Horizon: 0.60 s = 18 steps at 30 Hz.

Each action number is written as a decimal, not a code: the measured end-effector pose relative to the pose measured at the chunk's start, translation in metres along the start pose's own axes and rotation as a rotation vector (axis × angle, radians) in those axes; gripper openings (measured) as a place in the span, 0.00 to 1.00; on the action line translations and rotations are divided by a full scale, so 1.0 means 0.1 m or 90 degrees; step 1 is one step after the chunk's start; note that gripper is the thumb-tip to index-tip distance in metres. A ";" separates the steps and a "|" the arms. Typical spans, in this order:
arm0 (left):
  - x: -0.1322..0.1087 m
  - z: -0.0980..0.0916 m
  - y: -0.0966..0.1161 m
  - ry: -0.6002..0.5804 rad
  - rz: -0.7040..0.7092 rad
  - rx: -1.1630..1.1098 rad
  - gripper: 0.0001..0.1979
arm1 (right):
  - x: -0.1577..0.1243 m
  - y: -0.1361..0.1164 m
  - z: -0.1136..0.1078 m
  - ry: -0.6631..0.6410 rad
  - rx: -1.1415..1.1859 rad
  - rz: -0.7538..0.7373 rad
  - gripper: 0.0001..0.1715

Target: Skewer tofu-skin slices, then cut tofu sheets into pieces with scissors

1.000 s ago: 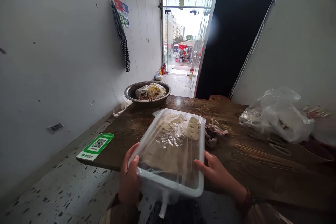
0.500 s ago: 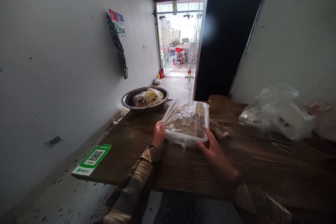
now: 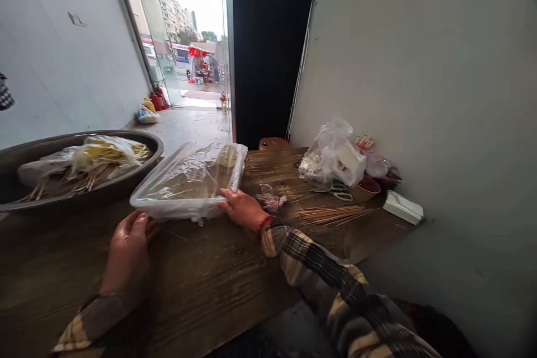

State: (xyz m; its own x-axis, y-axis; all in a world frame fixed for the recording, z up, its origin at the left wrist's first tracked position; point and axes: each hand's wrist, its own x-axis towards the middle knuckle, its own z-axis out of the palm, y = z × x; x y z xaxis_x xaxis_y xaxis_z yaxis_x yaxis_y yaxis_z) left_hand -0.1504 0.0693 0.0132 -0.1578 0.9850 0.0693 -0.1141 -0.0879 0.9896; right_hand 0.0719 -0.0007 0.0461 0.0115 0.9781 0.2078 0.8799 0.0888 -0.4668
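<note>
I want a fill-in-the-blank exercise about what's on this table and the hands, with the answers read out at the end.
1. Of the left hand and the right hand, the ____ one is nearer the metal basin.
2. The bracelet on the right wrist is ____.
3. In the picture, the scissors lie to the ____ of the plastic-wrapped tray.

Missing words: left; red; right.

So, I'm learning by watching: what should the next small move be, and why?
Probably lift the right hand off the wrapped tray: that hand is at its near right corner, while the tray seems to rest on the table beside the basin. Whether the left hand touches the tray is unclear.
</note>
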 end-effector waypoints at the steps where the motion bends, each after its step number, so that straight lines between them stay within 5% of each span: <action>1: 0.00 0.01 0.00 -0.012 -0.019 -0.009 0.16 | 0.08 0.00 0.00 -0.001 -0.005 0.006 0.27; 7: -0.07 0.05 0.02 -0.102 -0.113 -0.013 0.16 | 0.14 0.05 -0.13 0.021 -0.044 -0.001 0.30; 12: -0.04 0.03 -0.01 -0.195 -0.101 0.066 0.29 | -0.39 0.35 -0.17 0.028 -0.107 0.041 0.43; 18: -0.13 0.09 0.02 -0.273 -0.084 0.235 0.34 | -0.95 0.43 0.00 0.007 -0.127 -0.106 0.35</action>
State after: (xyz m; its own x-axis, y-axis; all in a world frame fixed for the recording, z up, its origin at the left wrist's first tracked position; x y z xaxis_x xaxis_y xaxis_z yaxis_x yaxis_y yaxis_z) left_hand -0.1395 0.0575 0.0158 0.2541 0.9630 -0.0893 0.2560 0.0221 0.9664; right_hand 0.1091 -0.0901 0.0063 -0.1376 0.9509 0.2772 0.9465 0.2087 -0.2460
